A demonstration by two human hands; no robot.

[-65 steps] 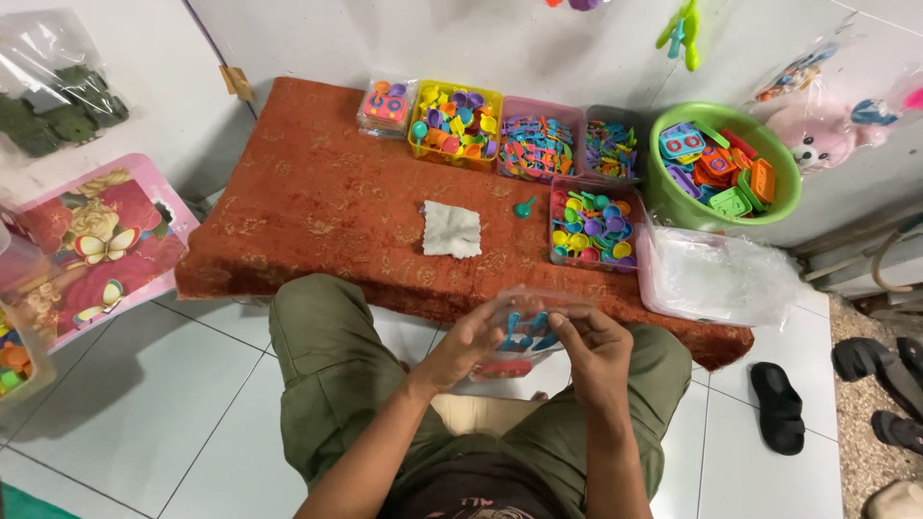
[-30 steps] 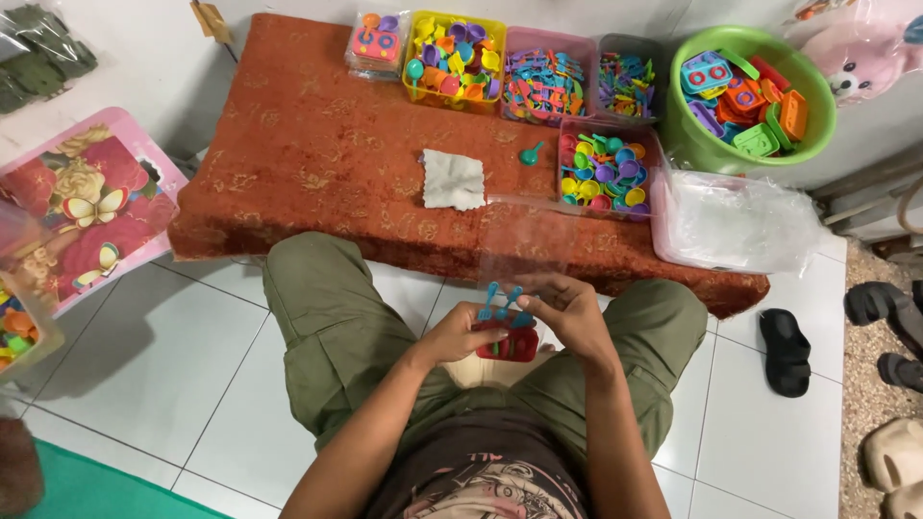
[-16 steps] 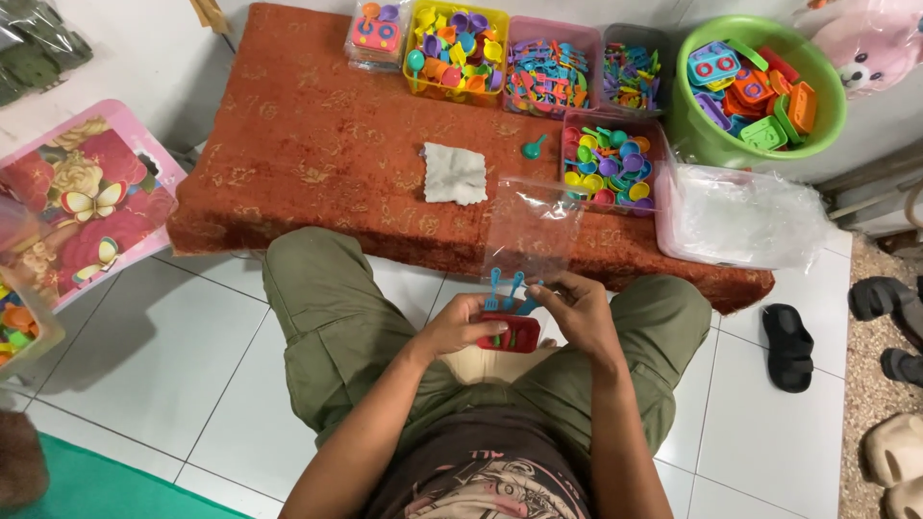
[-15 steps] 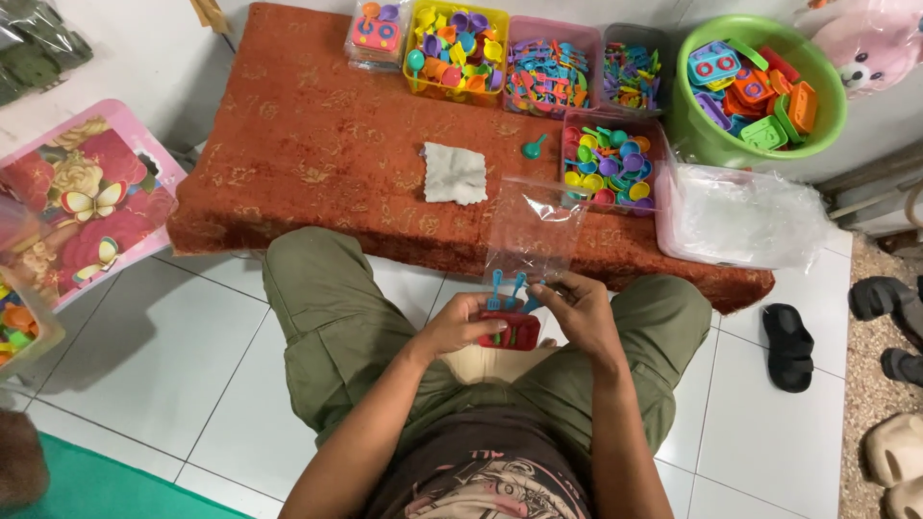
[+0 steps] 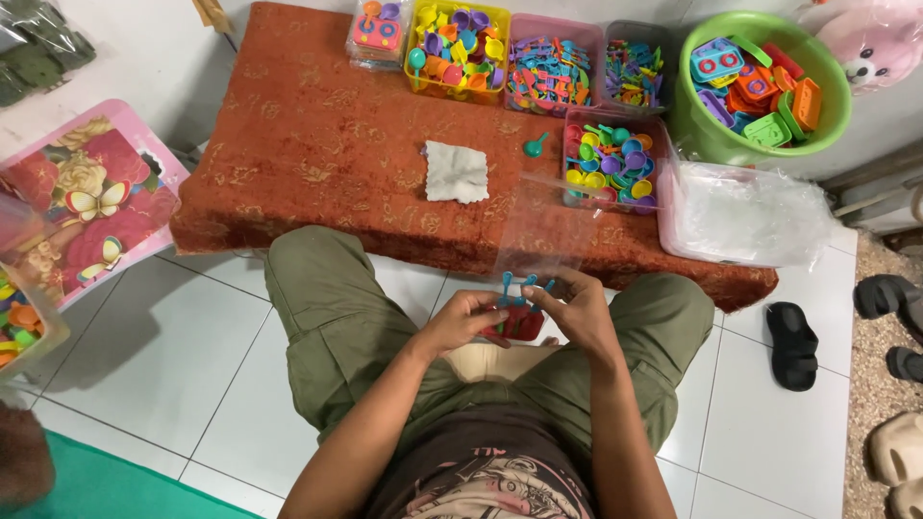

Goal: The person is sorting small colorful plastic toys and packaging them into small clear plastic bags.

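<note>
A clear plastic bag (image 5: 548, 226) is pinched by closed fingers of the left hand (image 5: 468, 319) and right hand (image 5: 577, 309) (small toys (image 5: 514, 306) bunched between fingertips); the mouth should be kept spread.

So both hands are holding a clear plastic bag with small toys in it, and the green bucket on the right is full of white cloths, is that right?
Not quite. The head view shows the green bucket holds colourful plastic toys, not white cloths; the one white cloth lies on the red mat. The rest stands: the left hand and right hand hold the clear plastic bag with small toys in it.
</note>
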